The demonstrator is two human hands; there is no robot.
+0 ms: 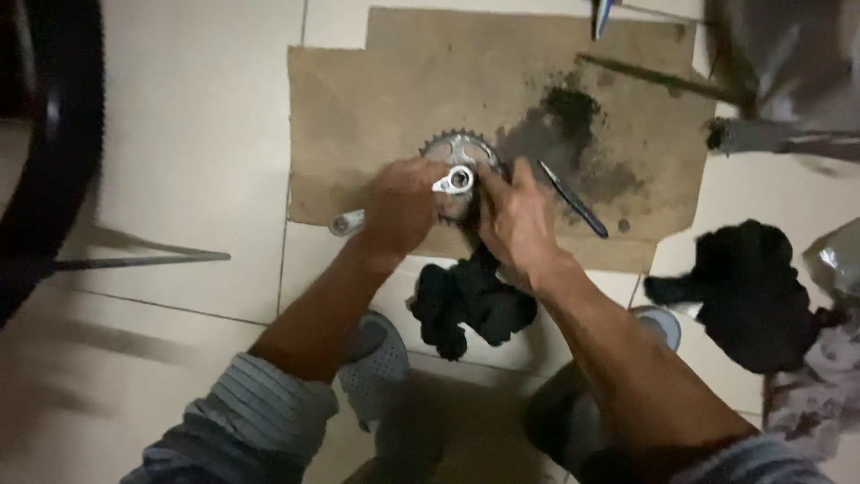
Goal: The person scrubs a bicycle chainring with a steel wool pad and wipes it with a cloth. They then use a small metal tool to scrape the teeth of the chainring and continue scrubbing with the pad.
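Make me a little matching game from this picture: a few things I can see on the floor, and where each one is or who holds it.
Things:
1. silver crank arm
2. toothed chainring
3. dark slim tool
4. black rag

Places:
A. lying loose on the cardboard
B. under both hands
C. gripped by the left hand
D. on tiles below the right hand

Pairs: 1-C, 2-B, 3-A, 4-D

1. I count two hands, left hand (400, 208) and right hand (517, 220).
2. One toothed sprocket (455, 146).
3. One silver crank arm (445, 184).
4. Two black rags, (472, 302) and (751, 291).
5. One cardboard sheet (403, 90).
6. One dark hand tool (573, 199).
7. One tyre (54, 134).
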